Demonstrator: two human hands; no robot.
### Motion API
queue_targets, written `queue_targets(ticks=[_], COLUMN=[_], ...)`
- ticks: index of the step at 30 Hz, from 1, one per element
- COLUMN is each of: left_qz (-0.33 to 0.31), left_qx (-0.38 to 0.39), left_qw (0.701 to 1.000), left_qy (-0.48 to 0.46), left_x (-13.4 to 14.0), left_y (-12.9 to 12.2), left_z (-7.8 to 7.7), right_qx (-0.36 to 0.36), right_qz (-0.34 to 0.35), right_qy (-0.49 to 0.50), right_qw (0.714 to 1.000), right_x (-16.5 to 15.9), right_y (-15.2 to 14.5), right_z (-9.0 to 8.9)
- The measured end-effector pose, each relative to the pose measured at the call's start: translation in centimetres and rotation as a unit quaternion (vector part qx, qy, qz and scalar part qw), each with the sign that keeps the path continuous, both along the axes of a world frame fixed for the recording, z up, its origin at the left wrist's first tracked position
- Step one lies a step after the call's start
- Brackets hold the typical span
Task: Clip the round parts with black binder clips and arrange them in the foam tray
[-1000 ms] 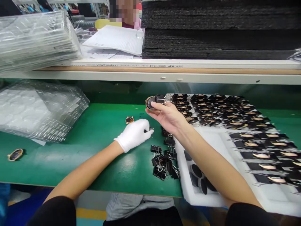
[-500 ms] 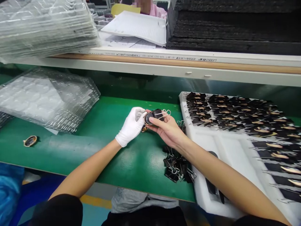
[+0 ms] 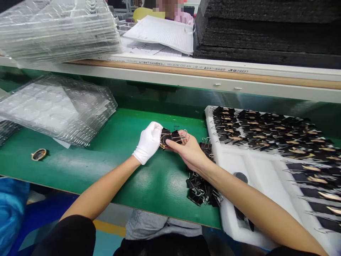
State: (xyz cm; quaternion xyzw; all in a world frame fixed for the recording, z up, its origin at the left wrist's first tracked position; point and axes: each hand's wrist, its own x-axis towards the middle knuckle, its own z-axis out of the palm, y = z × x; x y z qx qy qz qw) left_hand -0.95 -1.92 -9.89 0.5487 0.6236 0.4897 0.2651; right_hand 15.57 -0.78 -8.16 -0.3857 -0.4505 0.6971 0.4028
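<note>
My left hand (image 3: 149, 141), in a white glove, is closed at the left end of a small assembly, its fingers at a black binder clip (image 3: 165, 131). A second binder clip (image 3: 176, 136), with wire handles pointing right, sits on the other side. Between the clips shows a dark round part (image 3: 166, 138) with a gold-coloured edge. My bare right hand (image 3: 189, 147) grips this part, thumb on its face and fingers behind. Loose binder clips (image 3: 198, 190) lie in a heap below the right wrist. Glove and thumb hide some of the assembly.
On the right, a white foam tray (image 3: 231, 156) carries rows of clipped parts (image 3: 255, 126). A gold-rimmed oval piece (image 3: 39, 154) lies on the green table (image 3: 87, 167) at left. Clear plastic trays (image 3: 66, 110) are stacked behind it. A shelf (image 3: 160, 74) crosses above; a person (image 3: 183, 17) is beyond.
A black binder clip now shows at the left side of the round part, beside my gloved fingers. The part has turned slightly in my hands. The whole view has shifted a little.
</note>
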Motion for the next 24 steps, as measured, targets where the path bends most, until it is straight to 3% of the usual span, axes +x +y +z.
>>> queue_targets(ticks=[3,6,9,15,19,24], left_qz=[-0.005,0.006,-0.016,-0.13,-0.1,-0.054], left_qx=[-0.033,-0.037,-0.016,-0.015,0.013,0.052], left_qw=[0.999,0.999,0.999,0.989,0.986,0.995], left_qy=[-0.028,-0.005,0.026,0.072,0.131,0.069], left_x=[0.2,0.0,-0.6,-2.4,-2.5,-1.8], left_y=[0.0,0.1,0.3,0.4,0.2,-0.1], left_z=[0.3,0.7,1.1,1.7,1.8,1.8], right_qx=[0.113,0.159,0.168,0.164,0.156,0.142], right_qz=[-0.03,-0.035,-0.023,0.002,0.015,0.015], right_qy=[-0.06,-0.081,-0.09,-0.107,-0.124,-0.103], right_qw=[0.991,0.983,0.981,0.981,0.98,0.984], right_x=[-0.1,0.0,0.2,0.7,0.9,1.0], right_y=[-0.2,-0.3,-0.3,-0.1,0.1,0.0], right_z=[-0.2,0.0,0.4,1.3,1.8,1.8])
